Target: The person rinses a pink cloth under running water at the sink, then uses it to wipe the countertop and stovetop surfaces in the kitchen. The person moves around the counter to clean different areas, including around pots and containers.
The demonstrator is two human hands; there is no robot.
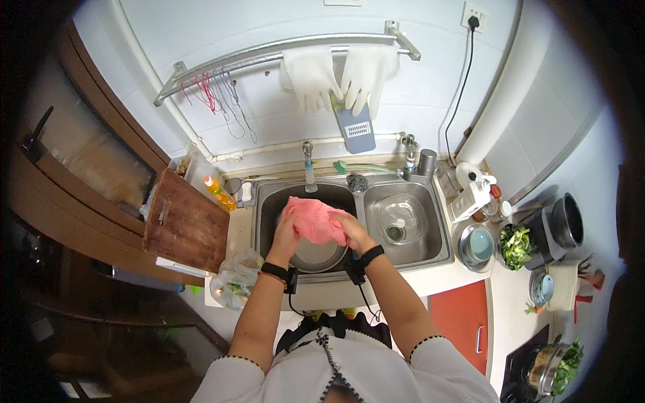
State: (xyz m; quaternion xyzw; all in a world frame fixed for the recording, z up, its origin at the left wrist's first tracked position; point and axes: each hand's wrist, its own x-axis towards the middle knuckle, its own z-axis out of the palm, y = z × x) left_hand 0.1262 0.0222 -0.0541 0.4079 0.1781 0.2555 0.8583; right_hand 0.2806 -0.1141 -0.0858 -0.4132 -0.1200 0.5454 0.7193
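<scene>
A pink cloth [316, 221] is stretched between my two hands above the left sink basin [267, 221]. My left hand [285, 234] grips its left edge, and my right hand [352, 229] holds its right end. Beneath the cloth a round metal pan or basin [315, 256] sits in the sink, partly hidden by the cloth. The faucet [309, 169] stands just behind, over the same basin. In the right sink basin [438, 242] lies a clear bowl [418, 214] near the drain.
A wooden cutting board [189, 226], a dish soap bottle [220, 193] and a plastic bag [237, 277] are left of the sink. Behind it are a steel wool scrubber [358, 183] and a green brush [370, 167]. Stacked bowls [478, 245] and chopped greens [516, 247] stand right.
</scene>
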